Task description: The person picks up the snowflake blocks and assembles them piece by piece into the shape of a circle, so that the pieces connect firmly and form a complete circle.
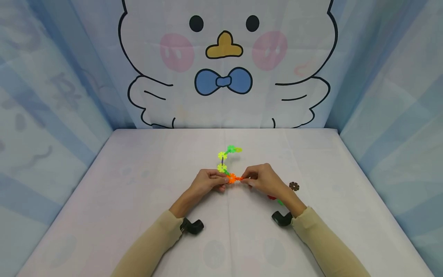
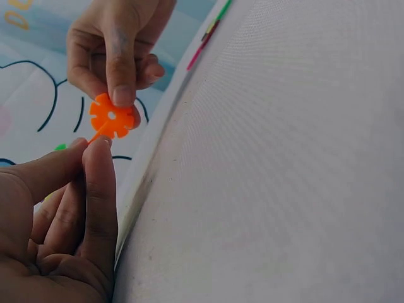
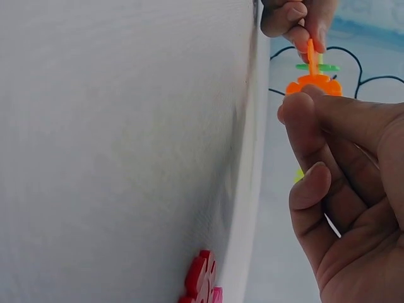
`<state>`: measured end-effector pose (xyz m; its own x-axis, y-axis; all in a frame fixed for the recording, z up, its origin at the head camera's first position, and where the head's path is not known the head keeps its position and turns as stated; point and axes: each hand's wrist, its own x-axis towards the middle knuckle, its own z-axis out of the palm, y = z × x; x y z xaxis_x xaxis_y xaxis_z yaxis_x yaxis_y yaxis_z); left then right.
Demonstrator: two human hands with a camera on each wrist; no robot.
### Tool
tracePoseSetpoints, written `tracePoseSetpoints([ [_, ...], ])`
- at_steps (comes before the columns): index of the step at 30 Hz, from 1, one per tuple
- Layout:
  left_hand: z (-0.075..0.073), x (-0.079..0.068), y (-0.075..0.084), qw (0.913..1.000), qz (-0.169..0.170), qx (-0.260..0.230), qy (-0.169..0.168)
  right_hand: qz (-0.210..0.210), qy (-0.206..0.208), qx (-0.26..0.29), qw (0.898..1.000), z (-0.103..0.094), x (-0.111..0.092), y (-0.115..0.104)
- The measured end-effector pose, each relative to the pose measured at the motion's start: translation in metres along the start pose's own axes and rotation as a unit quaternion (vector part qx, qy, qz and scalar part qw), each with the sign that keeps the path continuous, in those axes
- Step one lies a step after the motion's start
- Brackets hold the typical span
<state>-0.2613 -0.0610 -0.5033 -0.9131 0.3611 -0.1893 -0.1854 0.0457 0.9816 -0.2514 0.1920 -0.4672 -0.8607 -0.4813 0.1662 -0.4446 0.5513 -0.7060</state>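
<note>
Slotted flower-shaped plastic discs are joined in a chain that curves away from the hands over the table. My left hand (image 1: 209, 180) pinches an orange disc (image 1: 232, 178) at the chain's near end between thumb and finger. A second orange disc (image 2: 112, 116) is pinched by my right hand (image 1: 263, 179); it meets the first one crosswise, slot side to slot side. Beyond them the chain runs through a green disc (image 1: 226, 172), a yellow disc (image 1: 222, 168), a purple disc (image 1: 222, 161), another yellow disc (image 1: 222, 156), a green disc (image 1: 231, 149) and a yellow-green end disc (image 1: 238, 150).
A brown disc (image 1: 294, 186) lies right of my right hand. Partly hidden by that forearm are a red disc (image 3: 201, 278) and a green disc (image 1: 280, 202). Black wrist-worn devices (image 1: 192, 227) sit at both cuffs. Printed curtains (image 1: 221, 111) border the pale table (image 1: 138, 184) behind and at both sides.
</note>
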Motion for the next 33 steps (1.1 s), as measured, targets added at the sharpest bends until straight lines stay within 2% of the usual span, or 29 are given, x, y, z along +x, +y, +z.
tracePoseSetpoints([
  [19, 0.0013, -0.0011, 0.0023, 1.0, 0.004, 0.003, 0.0, -0.007, 0.015, 0.001, 1.0, 0.0028, 0.0004, 0.0029],
  [33, 0.0013, -0.0009, 0.0016, 1.0, 0.004, 0.007, -0.003, -0.017, 0.016, 0.023, 0.999, 0.0036, 0.0006, 0.002],
])
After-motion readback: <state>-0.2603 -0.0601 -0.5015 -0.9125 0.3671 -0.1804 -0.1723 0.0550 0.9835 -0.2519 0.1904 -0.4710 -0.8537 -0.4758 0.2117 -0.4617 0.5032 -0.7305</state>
